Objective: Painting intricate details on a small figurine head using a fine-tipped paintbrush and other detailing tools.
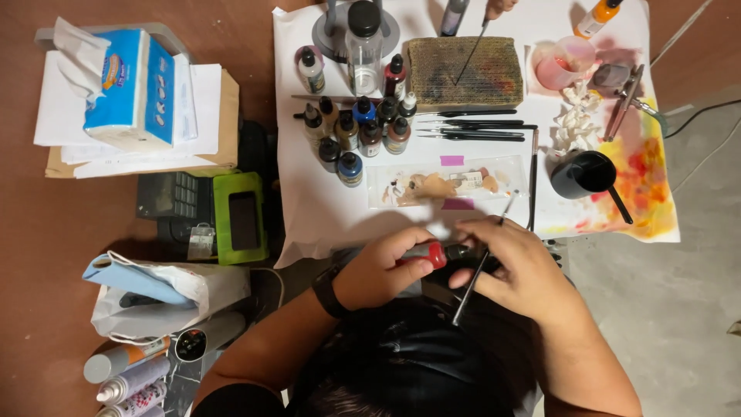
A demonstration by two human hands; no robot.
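My left hand [378,272], with a dark watch on its wrist, grips a small red object with a dark tip [429,253]. My right hand [519,266] is close beside it and holds a thin brush [472,284], whose shaft slants up past the fingers toward the table. The two hands nearly touch at the dark tip, just below the front edge of a white paper sheet [324,208]. A clear plastic strip [386,179] carrying small flesh-coloured pieces lies just beyond the hands.
On the sheet stand several small paint bottles [355,133], a tall clear bottle [363,48], a brown pad [463,73], dark brushes [478,128], a black cup [587,174] and a pink cup [569,62]. To the left are a tissue box [127,85], a green device [239,220] and spray cans [131,378].
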